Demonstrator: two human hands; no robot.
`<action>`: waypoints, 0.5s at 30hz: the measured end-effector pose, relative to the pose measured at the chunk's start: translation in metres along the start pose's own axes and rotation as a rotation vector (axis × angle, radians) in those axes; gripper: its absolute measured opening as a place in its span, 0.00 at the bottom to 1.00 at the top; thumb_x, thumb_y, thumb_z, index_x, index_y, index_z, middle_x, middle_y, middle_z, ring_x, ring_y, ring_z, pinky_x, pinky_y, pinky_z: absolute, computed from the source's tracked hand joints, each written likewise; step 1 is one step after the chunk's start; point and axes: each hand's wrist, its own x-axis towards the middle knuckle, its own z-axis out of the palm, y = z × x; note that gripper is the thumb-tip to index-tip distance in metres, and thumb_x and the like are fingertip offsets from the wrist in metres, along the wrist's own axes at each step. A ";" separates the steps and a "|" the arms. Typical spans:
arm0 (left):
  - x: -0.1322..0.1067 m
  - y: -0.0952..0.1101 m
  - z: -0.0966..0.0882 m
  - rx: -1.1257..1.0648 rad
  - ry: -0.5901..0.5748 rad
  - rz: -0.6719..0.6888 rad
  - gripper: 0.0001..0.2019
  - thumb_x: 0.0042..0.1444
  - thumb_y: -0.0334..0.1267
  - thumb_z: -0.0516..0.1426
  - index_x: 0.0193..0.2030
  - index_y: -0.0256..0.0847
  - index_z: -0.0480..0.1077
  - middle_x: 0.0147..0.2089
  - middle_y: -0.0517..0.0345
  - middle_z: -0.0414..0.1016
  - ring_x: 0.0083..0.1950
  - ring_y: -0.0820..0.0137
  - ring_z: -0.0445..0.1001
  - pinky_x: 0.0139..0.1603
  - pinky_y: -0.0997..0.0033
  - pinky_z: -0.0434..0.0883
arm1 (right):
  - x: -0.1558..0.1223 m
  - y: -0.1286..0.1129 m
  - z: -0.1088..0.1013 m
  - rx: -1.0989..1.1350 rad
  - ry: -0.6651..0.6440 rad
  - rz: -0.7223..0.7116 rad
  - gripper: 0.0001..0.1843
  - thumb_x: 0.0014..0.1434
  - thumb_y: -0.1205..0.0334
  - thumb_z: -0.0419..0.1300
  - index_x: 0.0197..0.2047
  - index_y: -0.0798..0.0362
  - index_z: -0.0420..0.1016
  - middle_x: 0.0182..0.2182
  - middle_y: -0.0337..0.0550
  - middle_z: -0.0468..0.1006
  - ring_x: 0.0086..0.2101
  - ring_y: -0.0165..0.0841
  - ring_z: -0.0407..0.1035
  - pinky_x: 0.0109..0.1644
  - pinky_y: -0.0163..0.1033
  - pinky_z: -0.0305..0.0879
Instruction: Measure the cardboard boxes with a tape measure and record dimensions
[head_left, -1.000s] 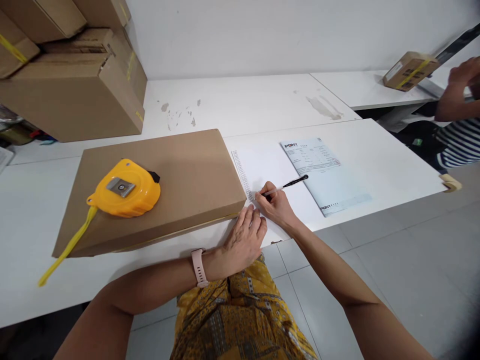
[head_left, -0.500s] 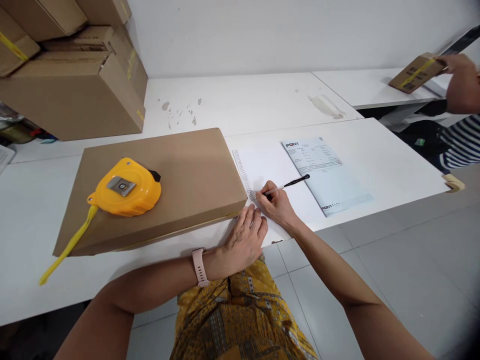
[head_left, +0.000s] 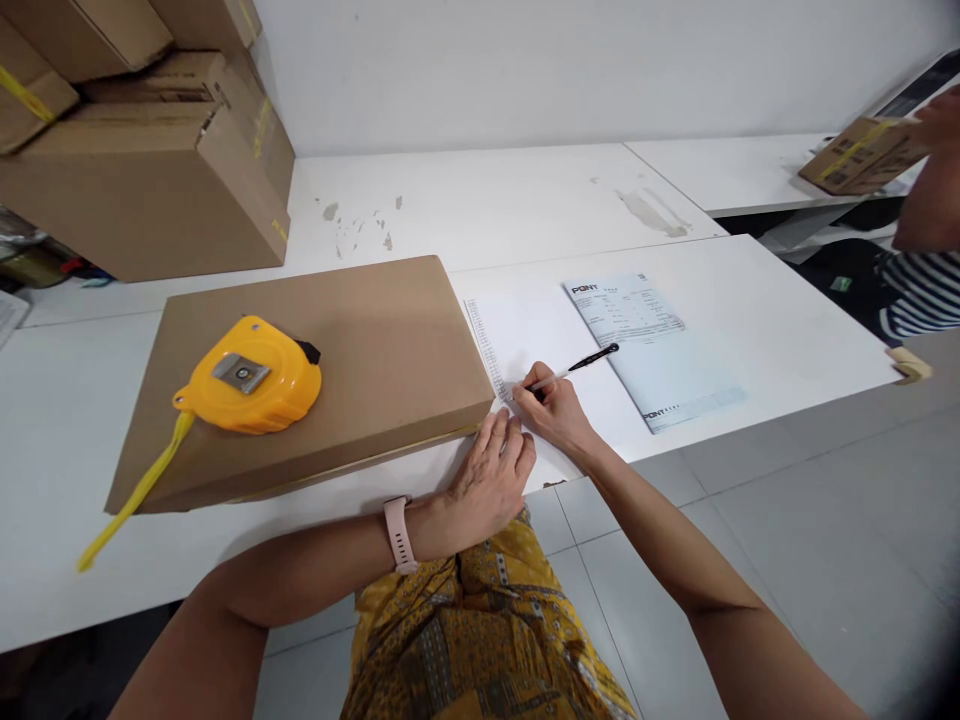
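Between the fingers of my right hand (head_left: 553, 405) is a pen (head_left: 581, 364), its tip down near the lower left of a white sheet of paper (head_left: 532, 335). A column of small writing runs along the sheet's left edge. My left hand (head_left: 491, 470) lies flat with fingers stretched over the sheet's bottom edge, beside the pen tip. Left of the sheet lies a flat cardboard box (head_left: 367, 340), its right side against the paper. On top of the box rests a yellow tape measure (head_left: 251, 378) with a yellow strap (head_left: 142, 490).
A printed leaflet (head_left: 652, 350) lies right of the sheet. Larger cardboard boxes (head_left: 150, 190) are stacked at the back left. A co-worker in a striped sleeve (head_left: 922, 280) is at the far right, a hand at a small taped box (head_left: 859, 155). White tables (head_left: 480, 210) meet the wall.
The co-worker's small box has tilted down and shifted right on the far table. The pen's upper end has moved very slightly. My left hand stays in place.
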 end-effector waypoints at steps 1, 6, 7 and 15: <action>0.000 0.000 0.000 0.005 -0.001 0.002 0.37 0.61 0.50 0.60 0.66 0.20 0.60 0.68 0.22 0.64 0.73 0.39 0.59 0.74 0.43 0.52 | 0.000 0.000 0.000 0.001 -0.001 0.002 0.10 0.58 0.59 0.57 0.28 0.48 0.60 0.20 0.32 0.61 0.23 0.29 0.55 0.28 0.37 0.52; 0.000 -0.001 -0.004 0.016 -0.005 0.008 0.37 0.62 0.51 0.60 0.66 0.19 0.60 0.68 0.22 0.64 0.73 0.38 0.60 0.74 0.44 0.54 | 0.000 -0.001 -0.001 -0.002 0.006 0.008 0.09 0.58 0.58 0.57 0.28 0.48 0.61 0.20 0.32 0.61 0.24 0.29 0.55 0.29 0.38 0.52; 0.000 -0.001 -0.005 0.014 -0.006 0.008 0.37 0.62 0.50 0.60 0.66 0.19 0.61 0.68 0.21 0.64 0.73 0.38 0.60 0.74 0.44 0.54 | 0.001 -0.001 0.000 0.001 0.009 0.007 0.09 0.58 0.58 0.57 0.28 0.48 0.61 0.20 0.32 0.61 0.24 0.29 0.55 0.29 0.38 0.51; 0.000 -0.001 -0.007 0.020 -0.013 0.009 0.37 0.61 0.51 0.61 0.66 0.19 0.61 0.68 0.22 0.65 0.72 0.37 0.60 0.73 0.44 0.55 | 0.001 0.002 0.001 0.021 0.029 -0.003 0.10 0.59 0.58 0.57 0.28 0.48 0.61 0.20 0.32 0.61 0.24 0.29 0.54 0.29 0.38 0.51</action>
